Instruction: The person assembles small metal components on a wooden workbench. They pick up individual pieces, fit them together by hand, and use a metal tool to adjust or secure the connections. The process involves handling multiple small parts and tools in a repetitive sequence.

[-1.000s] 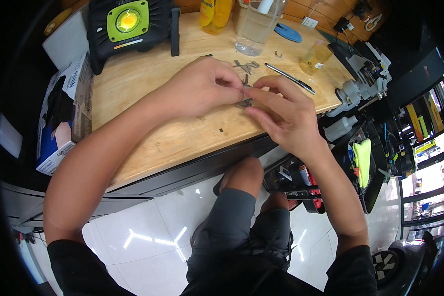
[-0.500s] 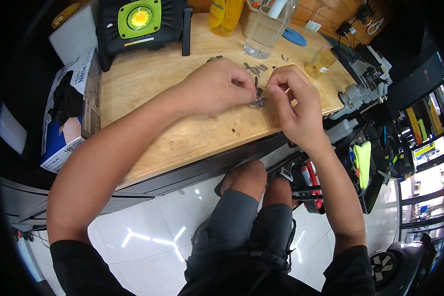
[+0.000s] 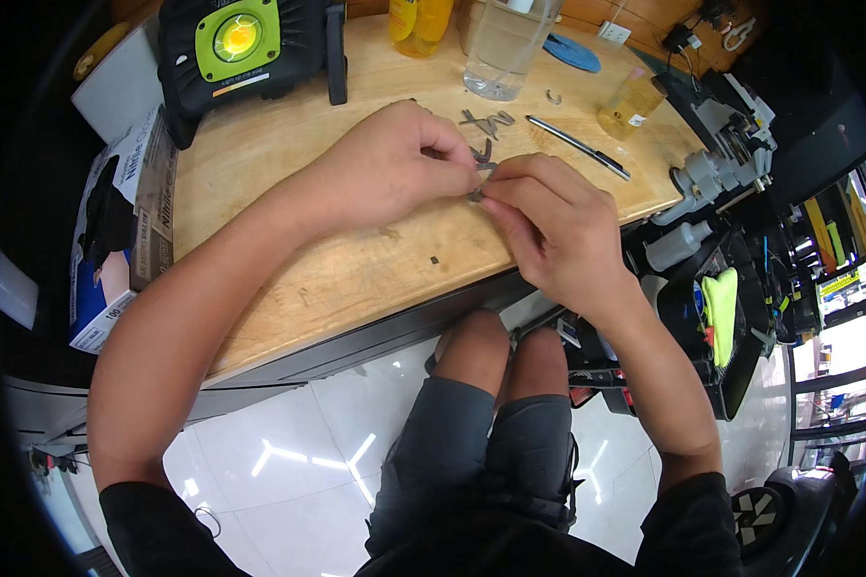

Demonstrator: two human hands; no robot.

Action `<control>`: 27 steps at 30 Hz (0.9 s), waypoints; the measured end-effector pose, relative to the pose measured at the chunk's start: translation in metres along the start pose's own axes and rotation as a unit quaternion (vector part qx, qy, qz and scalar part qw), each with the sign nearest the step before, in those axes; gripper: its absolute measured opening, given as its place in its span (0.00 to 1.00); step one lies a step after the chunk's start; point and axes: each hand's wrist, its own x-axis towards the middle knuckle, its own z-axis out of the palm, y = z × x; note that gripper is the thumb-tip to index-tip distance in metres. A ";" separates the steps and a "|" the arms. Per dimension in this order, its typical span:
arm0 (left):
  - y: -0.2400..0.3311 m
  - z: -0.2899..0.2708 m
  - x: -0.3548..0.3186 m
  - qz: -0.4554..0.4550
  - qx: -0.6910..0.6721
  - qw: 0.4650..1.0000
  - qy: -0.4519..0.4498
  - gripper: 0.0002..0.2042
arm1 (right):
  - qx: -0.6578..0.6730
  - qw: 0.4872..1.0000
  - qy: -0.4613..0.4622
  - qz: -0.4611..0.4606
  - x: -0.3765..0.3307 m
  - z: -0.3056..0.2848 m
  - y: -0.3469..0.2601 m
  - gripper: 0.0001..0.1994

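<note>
Over the wooden table (image 3: 327, 288), my left hand (image 3: 399, 159) is closed, its thumb and index finger pinched together. My right hand (image 3: 563, 231) comes in from the right, also in a pinch, its fingertips almost meeting the left ones. A small dark grey piece (image 3: 475, 195) shows at the fingertips; which hand grips it is hard to see. Just beyond them lies another small grey piece (image 3: 484, 152). Farther back is a little group of flat grey strip-like pieces (image 3: 491, 123), some crossed and some bent. A silver and black pen (image 3: 577, 146) rests right of these.
A work light (image 3: 250, 48) and a glove box (image 3: 115, 231) stand on the left. At the back are a yellow liquid bottle (image 3: 420, 27), a clear bottle (image 3: 505, 53) and a blue disc (image 3: 573, 53). A small yellowish bottle (image 3: 630, 108) and a clamp-like grey fixture (image 3: 702, 178) are on the right.
My right hand has moved left and nearer me, bringing its fingertips up to my left hand's. The pen, mostly hidden behind the right hand before, now shows. The view has shifted slightly.
</note>
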 end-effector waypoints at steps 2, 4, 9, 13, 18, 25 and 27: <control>-0.001 0.000 0.000 -0.001 -0.006 1.000 -0.004 0.07 | 0.038 0.999 0.002 0.015 0.000 0.001 0.002 0.05; -0.003 0.000 0.000 -0.004 -0.019 1.000 -0.007 0.06 | 0.056 0.998 0.004 0.015 0.002 0.002 0.003 0.05; 0.001 0.000 0.000 -0.007 0.008 1.000 -0.006 0.05 | 0.032 0.999 -0.007 -0.018 0.005 -0.004 0.004 0.05; 0.001 -0.001 -0.003 -0.021 -0.022 1.000 -0.003 0.04 | 0.087 0.996 0.007 0.030 0.013 -0.015 0.009 0.04; 0.006 0.004 -0.002 -0.014 -0.030 0.999 0.013 0.04 | 0.290 0.947 0.026 0.133 0.017 -0.043 0.051 0.08; 0.010 0.007 -0.006 0.020 0.001 1.000 0.020 0.05 | 0.295 0.934 -0.111 0.166 0.009 -0.037 0.033 0.05; 0.011 0.007 -0.008 0.026 0.001 1.000 0.017 0.05 | 0.296 0.918 -0.143 0.222 0.015 -0.048 0.022 0.05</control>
